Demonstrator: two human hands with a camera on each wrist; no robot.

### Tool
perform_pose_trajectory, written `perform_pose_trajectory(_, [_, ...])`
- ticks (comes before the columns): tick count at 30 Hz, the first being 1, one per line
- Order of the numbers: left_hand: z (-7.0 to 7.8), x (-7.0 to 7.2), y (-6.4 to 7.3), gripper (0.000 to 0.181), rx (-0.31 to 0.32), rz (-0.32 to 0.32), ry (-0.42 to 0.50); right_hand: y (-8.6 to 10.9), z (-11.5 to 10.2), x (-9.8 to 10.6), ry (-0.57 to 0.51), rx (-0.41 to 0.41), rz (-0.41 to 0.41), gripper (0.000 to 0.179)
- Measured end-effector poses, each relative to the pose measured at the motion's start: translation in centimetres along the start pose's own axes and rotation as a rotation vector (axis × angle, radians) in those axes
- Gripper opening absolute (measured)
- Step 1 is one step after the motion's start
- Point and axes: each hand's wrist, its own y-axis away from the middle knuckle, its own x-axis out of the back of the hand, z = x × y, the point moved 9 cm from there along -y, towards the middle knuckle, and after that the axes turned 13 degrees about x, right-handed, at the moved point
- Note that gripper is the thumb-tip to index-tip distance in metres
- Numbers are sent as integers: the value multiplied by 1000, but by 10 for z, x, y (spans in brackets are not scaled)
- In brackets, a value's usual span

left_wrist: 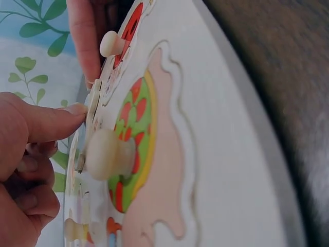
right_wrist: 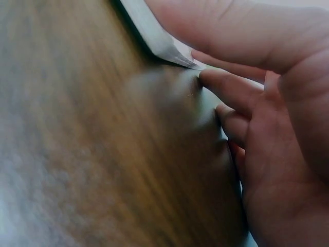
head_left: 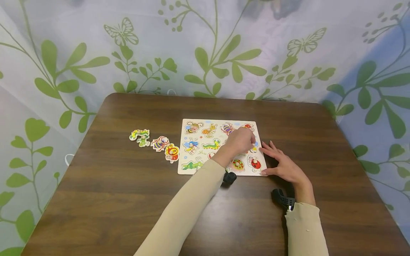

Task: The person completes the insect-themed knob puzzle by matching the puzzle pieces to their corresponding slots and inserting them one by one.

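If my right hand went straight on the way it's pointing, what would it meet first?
Most likely the puzzle board: your right hand already has its thumb and index finger at the board's right edge. Depth is unclear, so the fingers might pass just over the rim.

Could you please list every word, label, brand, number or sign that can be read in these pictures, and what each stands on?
No text can be read in any view.
Pale rectangular wooden puzzle board: coloured bug pictures, no legible lettering on its visible parts.
Four loose painted wooden pieces: nothing legible; any tiny print would be too small.
Two black plastic wrist devices: too small to read any marking.
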Motion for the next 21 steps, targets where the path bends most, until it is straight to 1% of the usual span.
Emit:
perform_pose_trajectory(7, [0,-1,2,8,16,-7,-16,1,2,-1,4,-14,-8,86])
perform_pose_trajectory(10, [-1,-1,4,8,15,-10,-12,1,3,-1,4,-16,-8,86])
perform_pose_trajectory(14, [-4,1,6,8,17,3,3,0,2,-2,6,-10,-11,86])
perform_pose_trajectory(18, [-3,3,6,11,-5,32,12,0,3,-2,8,-10,-9,87])
perform_pose_trajectory(21, [0,3,6,11,-29,43,-2,0,3,-1,8,-7,-6,87])
